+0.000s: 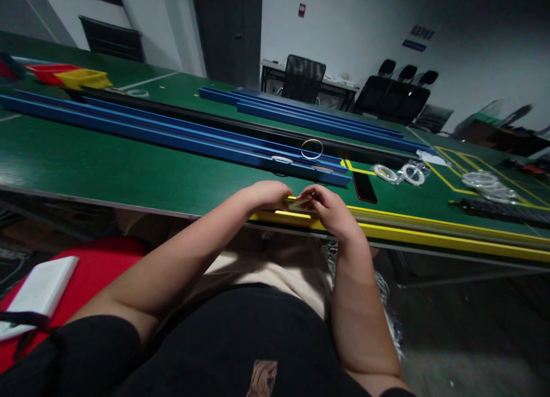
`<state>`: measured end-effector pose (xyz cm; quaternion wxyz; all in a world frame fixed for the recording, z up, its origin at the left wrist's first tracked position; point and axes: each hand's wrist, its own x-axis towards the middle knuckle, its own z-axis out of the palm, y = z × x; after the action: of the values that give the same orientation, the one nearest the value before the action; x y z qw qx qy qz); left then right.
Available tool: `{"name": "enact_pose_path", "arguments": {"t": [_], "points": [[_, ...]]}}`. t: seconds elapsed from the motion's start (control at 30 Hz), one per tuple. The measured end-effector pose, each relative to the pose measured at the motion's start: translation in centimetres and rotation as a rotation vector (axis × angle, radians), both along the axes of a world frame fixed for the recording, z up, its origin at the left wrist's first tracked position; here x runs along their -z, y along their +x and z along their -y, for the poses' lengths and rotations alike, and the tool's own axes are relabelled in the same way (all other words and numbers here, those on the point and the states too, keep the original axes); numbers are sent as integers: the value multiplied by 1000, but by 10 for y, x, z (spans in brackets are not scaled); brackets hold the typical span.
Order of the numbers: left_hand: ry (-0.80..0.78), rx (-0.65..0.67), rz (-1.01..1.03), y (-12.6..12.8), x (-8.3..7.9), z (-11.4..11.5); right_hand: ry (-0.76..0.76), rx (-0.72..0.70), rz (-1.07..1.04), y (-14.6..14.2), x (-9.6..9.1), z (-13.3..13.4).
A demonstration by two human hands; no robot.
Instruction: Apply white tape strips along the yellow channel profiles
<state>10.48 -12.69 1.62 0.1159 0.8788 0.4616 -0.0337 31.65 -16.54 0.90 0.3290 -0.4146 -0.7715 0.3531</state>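
A long yellow channel (412, 235) lies along the near edge of the table, its left end under my hands. My left hand (271, 195) is closed at that end, its fingertips partly hidden inside the channel. My right hand (330, 209) pinches a thin pale strip (299, 204) that sits over the channel between both hands. Just beyond them are blue channels (240, 150), with a ring of tape (311, 149) standing on them. A white roll (282, 160) and a brownish roll (323, 169) rest in the nearest blue channel.
On the green table (129, 162), a dark phone (364, 187) lies right of my hands, near bagged white coils (413, 174). More blue channels (318, 119) lie farther back. Red (54, 73) and yellow bins (83, 78) stand far left. A red seat (98, 271) is beside me.
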Motion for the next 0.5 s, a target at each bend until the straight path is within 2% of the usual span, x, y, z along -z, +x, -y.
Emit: {"name": "enact_pose_path", "arguments": {"t": [0.17,0.5], "points": [[12,-7,16,-4,4,-2,105,64,-18,5,-1,-4],[140,-18,-3,-9,6,5,15,153,-173,25,-3,-6]]}}
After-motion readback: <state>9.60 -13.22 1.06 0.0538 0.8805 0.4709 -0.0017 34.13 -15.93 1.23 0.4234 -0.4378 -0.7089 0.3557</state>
